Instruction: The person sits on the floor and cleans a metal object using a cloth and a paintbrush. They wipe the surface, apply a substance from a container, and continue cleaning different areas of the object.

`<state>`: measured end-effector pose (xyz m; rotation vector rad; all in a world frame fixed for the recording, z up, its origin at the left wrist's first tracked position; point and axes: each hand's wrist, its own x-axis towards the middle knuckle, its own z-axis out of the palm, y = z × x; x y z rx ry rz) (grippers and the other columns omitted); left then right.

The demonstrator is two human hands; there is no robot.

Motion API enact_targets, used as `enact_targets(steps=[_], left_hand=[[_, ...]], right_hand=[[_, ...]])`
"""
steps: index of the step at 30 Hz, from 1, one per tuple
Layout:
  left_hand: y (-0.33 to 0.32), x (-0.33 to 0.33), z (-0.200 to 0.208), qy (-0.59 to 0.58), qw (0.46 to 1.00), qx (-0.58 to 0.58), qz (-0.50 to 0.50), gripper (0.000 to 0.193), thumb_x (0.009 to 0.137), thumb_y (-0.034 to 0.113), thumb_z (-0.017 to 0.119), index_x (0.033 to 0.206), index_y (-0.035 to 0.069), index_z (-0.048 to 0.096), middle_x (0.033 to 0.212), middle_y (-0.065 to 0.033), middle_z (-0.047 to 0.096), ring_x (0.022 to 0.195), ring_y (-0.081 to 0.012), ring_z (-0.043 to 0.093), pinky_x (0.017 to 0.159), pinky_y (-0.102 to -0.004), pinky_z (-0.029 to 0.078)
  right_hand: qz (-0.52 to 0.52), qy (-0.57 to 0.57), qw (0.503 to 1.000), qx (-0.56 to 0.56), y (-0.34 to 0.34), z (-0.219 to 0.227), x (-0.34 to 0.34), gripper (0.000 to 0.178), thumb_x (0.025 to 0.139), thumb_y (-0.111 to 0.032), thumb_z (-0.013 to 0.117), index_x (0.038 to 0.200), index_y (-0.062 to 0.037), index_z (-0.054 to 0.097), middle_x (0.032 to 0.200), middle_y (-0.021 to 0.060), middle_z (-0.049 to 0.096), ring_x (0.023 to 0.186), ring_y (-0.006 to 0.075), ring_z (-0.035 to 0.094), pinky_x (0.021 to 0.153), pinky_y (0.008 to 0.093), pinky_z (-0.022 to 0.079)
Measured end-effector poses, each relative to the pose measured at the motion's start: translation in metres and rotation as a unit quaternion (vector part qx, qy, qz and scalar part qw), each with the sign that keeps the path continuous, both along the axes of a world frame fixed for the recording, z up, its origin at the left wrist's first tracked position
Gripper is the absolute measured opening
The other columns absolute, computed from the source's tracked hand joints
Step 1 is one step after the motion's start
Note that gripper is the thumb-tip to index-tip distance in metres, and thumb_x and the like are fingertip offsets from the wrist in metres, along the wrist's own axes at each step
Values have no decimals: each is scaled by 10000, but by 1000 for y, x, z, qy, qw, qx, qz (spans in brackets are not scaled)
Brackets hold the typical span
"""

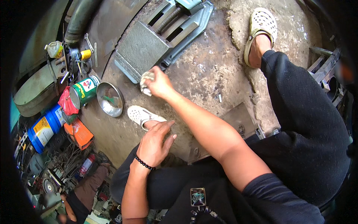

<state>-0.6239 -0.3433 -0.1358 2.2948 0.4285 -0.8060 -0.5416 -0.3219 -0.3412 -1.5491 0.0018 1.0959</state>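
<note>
A large grey-blue machine vise with a threaded screw lies on the stained concrete floor. At its near corner my right hand is closed around a crumpled whitish rag, which is against or just beside the vise's edge; exact contact is unclear. My left hand, with a black bead bracelet on the wrist, hangs over my left knee. Its fingers are stretched out and hold nothing. Left of the rag stands a metal bowl with a green-handled tool in it, perhaps a brush.
A green can, a red plastic bag, a blue bucket and an orange box crowd the left side. A wrench lies beyond them. Metal frames stand at right. Another person's arm shows at lower left.
</note>
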Motion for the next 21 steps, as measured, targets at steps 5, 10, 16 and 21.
enact_targets(steps=[5,10,16,21], left_hand=[[3,-8,-1,17,999,-14,26,326,867,126,640,1163,-5,600,1117,-207,624,1048,-389,598,904,-432,484],[11,-28,-4,58,995,11,81,316,873,156,634,1131,-23,618,1116,-225,639,1054,-401,600,906,-433,481],[13,-54,-7,84,987,67,119,365,885,223,627,1177,4,611,1086,-239,649,967,-391,642,859,-430,505],[21,-75,-27,99,975,80,183,524,868,307,658,1280,0,555,993,-239,673,931,-345,669,835,-417,515]], right_hand=[[126,7,992,-25,-6,8,-13,561,745,-351,741,1176,-35,571,1064,218,664,1033,336,642,897,397,490],[245,107,962,-47,-56,-27,-29,715,696,-356,740,1250,50,539,1177,260,625,1096,327,620,929,379,480],[317,52,944,-70,-73,-32,-49,792,681,-365,752,1291,72,499,1251,282,581,1171,353,578,985,373,451],[310,60,949,1,-64,-15,-46,746,747,-331,784,1311,55,487,1237,245,594,1141,306,581,958,382,450]])
